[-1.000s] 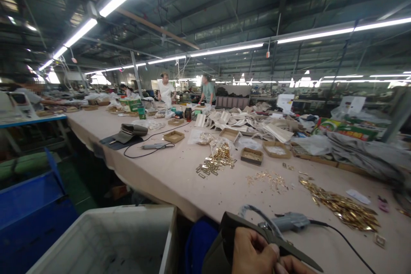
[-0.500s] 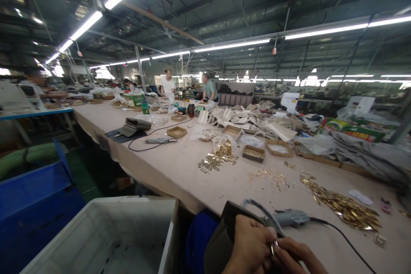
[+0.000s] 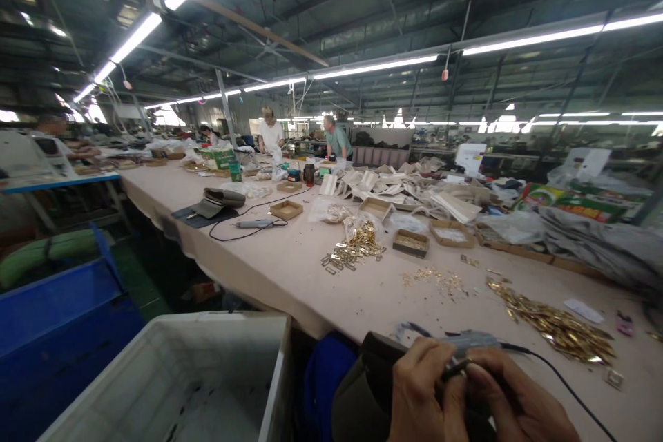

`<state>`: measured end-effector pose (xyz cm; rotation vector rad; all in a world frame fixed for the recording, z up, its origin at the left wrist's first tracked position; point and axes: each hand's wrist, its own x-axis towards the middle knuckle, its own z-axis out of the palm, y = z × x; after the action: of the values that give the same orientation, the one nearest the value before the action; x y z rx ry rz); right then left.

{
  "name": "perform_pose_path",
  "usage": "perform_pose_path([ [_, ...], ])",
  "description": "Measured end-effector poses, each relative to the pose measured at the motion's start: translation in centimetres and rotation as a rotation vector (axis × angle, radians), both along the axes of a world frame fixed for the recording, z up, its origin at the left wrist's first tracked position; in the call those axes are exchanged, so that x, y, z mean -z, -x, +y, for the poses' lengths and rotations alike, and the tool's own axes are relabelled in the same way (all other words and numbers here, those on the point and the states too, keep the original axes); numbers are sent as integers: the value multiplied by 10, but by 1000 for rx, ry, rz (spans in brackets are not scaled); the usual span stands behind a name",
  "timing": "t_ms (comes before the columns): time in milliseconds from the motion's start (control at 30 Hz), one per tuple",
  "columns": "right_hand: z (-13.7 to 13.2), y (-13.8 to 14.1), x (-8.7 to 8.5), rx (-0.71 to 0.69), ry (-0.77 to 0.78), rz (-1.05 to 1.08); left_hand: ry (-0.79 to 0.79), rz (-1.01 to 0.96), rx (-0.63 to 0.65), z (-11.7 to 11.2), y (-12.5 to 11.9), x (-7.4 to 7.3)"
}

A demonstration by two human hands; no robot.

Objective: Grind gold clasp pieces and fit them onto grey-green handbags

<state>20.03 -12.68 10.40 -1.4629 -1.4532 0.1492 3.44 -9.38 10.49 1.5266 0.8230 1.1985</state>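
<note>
A dark olive bag (image 3: 365,387) with a smooth, folded body rests against the near table edge, low in the view. My left hand (image 3: 422,390) is closed on a narrow dark part of it, thumb and fingers pinched. Opposite, my right hand (image 3: 510,390) pinches at the same spot, fingertips almost touching the left ones. A small metal fitting is between the right fingertips, mostly covered by them. Just behind the hands, a grey electric screwdriver (image 3: 474,340) lies on the table with its black cord running right.
Gold metal plates (image 3: 554,324) are heaped at right, with small gold parts (image 3: 438,282) scattered nearer the middle. Buckles (image 3: 357,245) spill from a plastic bag. Cardboard trays (image 3: 411,244) stand beyond. A white bin (image 3: 217,321) is at lower left. Co-workers stand at the far end.
Both hands have shifted slightly right and up, now overlapping the screwdriver. The shiny fitting that showed between the fingers is now mostly covered. The bag has moved slightly right.
</note>
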Motion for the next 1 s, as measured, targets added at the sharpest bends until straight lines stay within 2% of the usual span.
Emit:
perform_pose_path([
  [100,-3,8,-8,3,64,87,10,13,152,7,-8,3],
  [167,-1,7,-8,-21,129,131,131,-39,141,11,-16,10],
  [267,6,-3,1,-37,205,287,307,-120,157,16,-27,23],
  [367,10,-11,11,-68,212,410,378,-176,183,19,-32,31],
  [700,18,-14,28,-21,178,513,396,-192,227,28,-37,37],
  [867,25,-6,35,66,186,608,414,-172,179,25,-39,34],
  [1000,26,-6,39,-33,141,785,442,-199,149,24,-40,32],
])
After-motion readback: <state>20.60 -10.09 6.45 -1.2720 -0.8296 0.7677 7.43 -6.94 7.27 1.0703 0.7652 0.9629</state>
